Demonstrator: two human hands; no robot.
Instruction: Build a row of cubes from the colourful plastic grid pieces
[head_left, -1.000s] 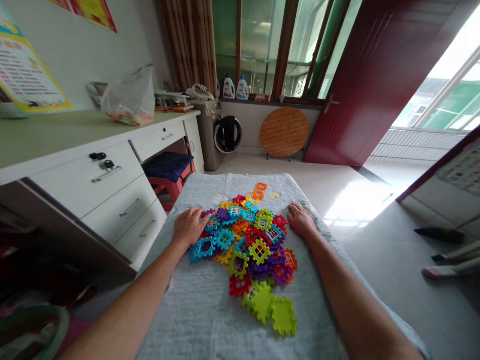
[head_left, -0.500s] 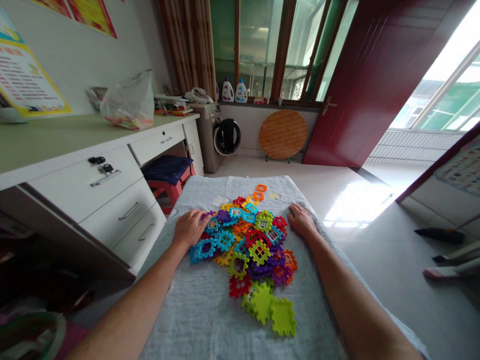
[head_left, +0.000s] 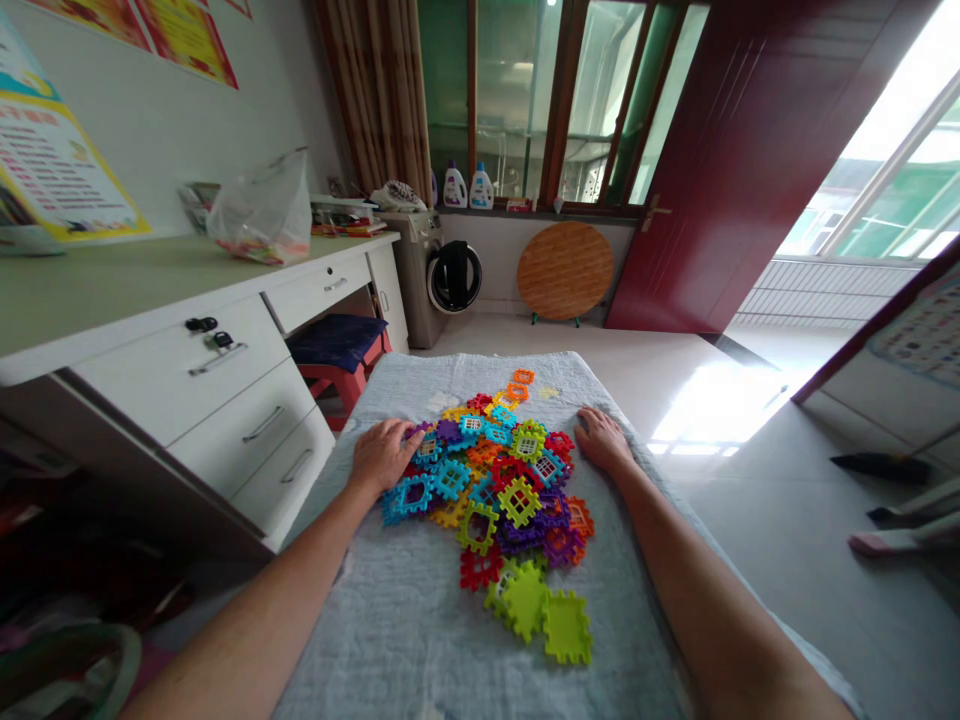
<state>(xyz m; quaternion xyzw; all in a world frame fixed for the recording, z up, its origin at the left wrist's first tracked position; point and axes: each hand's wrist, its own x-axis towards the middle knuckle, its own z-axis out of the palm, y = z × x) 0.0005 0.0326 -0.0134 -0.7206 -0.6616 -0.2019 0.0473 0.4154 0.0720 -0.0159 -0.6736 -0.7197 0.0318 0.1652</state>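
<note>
A loose heap of colourful plastic pieces [head_left: 519,502] with toothed edges lies on the cloth-covered table [head_left: 405,630]. Left of the heap rests my left hand [head_left: 382,455], palm down with fingers apart, its fingertips touching the edge pieces. My right hand [head_left: 601,438] lies flat on the cloth just right of the heap, fingers spread, holding nothing. Nearest to me is a flat green square piece [head_left: 567,627], beside a green round toothed piece [head_left: 524,602]. Small orange frames [head_left: 523,377] are at the far end.
A white desk [head_left: 217,370] with drawers stands at the left, a plastic bag [head_left: 262,215] on it. Beyond are a stool [head_left: 341,343], a washing machine [head_left: 416,270] and a round wooden board [head_left: 565,270]. A red door [head_left: 742,150] is at the right.
The view has shifted very slightly. Both hands and the pieces stay in the same places.
</note>
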